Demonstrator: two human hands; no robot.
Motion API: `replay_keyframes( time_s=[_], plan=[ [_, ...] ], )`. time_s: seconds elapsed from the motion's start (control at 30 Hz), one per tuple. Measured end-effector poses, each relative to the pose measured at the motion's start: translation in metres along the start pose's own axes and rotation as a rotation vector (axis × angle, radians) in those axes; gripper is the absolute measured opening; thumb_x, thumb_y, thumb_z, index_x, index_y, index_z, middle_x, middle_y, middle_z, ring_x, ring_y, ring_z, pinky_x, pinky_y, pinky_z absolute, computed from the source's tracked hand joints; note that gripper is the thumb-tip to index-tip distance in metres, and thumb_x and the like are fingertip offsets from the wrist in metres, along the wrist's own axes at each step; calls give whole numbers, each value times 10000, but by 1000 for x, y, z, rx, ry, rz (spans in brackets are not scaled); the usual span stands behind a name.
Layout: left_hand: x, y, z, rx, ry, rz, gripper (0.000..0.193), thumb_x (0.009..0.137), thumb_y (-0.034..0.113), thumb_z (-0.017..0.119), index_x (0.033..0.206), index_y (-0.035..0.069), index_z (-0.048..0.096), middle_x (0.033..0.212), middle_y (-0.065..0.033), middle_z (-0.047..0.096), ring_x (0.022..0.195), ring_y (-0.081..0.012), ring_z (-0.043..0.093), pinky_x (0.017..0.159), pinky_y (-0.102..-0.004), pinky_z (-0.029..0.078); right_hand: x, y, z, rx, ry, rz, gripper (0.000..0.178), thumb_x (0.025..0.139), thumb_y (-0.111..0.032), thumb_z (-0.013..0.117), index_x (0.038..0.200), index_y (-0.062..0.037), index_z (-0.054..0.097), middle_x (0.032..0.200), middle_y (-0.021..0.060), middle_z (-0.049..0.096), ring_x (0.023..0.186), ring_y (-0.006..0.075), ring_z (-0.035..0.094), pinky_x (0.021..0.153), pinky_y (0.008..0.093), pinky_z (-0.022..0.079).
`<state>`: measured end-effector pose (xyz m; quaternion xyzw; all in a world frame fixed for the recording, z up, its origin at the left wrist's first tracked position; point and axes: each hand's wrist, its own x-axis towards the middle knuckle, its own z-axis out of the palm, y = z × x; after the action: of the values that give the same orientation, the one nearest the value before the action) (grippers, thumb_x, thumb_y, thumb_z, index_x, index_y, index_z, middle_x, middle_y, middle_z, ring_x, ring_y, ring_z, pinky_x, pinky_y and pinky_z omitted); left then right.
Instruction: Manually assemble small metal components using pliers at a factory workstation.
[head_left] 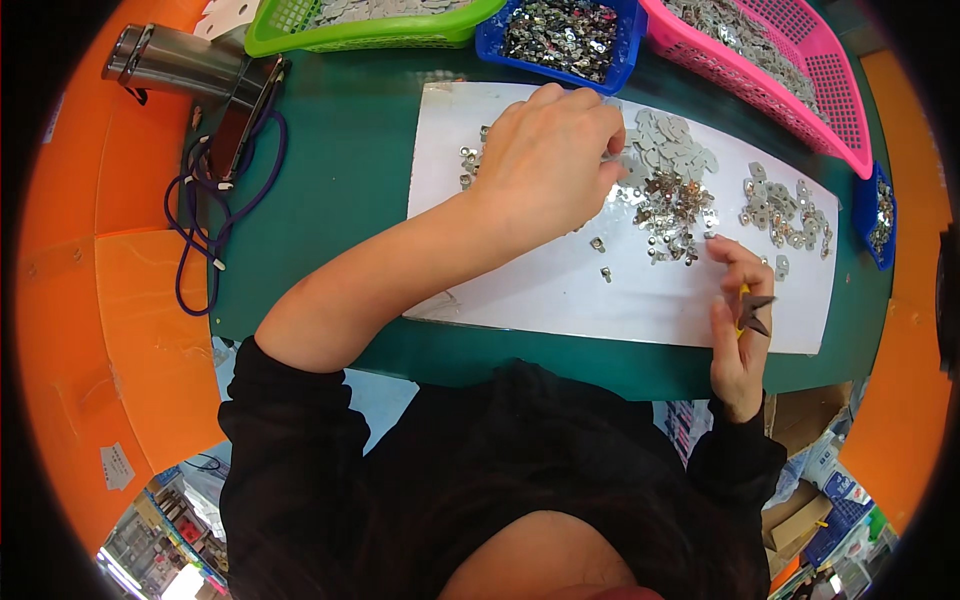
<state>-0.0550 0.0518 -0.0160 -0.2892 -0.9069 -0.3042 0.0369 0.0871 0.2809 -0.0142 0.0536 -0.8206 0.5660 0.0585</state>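
Note:
My left hand (555, 160) reaches over the white board (520, 290), fingers curled and closed beside a pile of flat grey pieces (672, 148). What its fingertips pinch, if anything, is hidden. To the right, my right hand (742, 330) is bent round a small yellow-handled tool with dark metal jaws (755, 315), tucked against the palm. Its index fingertip is at a small shiny metal part (710, 236), by the edge of a heap of silvery and coppery metal parts (676, 205). Two small metal parts (598, 244) lie apart, left of that heap.
Along the back stand a green basket (375, 38), a blue bin of metal parts (560, 75) and a pink basket (760, 90). A steel flask (185, 60) and dark phone with a purple cord (280, 150) lie left. Grey pieces with metal parts (785, 210) sit right.

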Motion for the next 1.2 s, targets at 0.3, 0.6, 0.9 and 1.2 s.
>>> replay_keyframes(
  time_s=[0.3,0.6,0.9,1.2],
  plan=[
    [-22,11,-7,-155,190,224,154,752,58,761,836,42,633,816,-77,654,730,-268,639,624,-343,519,21,-27,26,-7,63,15,61,930,-25,548,968,-3,590,994,66,595,826,101,521,704,224,395],
    [-64,21,-11,-148,324,507,167,719,-62,752,831,-36,632,916,-172,663,763,-266,672,632,-303,564,47,-46,60,34,-8,61,62,845,-6,669,846,29,618,740,73,595,668,131,548,634,259,420],
    [-73,31,-30,-984,-31,-251,254,833,-95,708,1067,-68,612,1052,-117,653,970,-184,676,840,-306,583,52,-50,52,-195,-169,-111,36,851,-11,616,857,19,596,753,74,548,708,152,515,656,279,400],
    [-75,13,-29,-1369,-111,-491,249,876,-47,688,1111,-44,605,949,-104,674,860,-172,699,773,-277,578,51,-47,50,-113,-109,-21,125,774,38,662,894,9,645,776,83,583,708,198,545,668,301,420]
  ],
)
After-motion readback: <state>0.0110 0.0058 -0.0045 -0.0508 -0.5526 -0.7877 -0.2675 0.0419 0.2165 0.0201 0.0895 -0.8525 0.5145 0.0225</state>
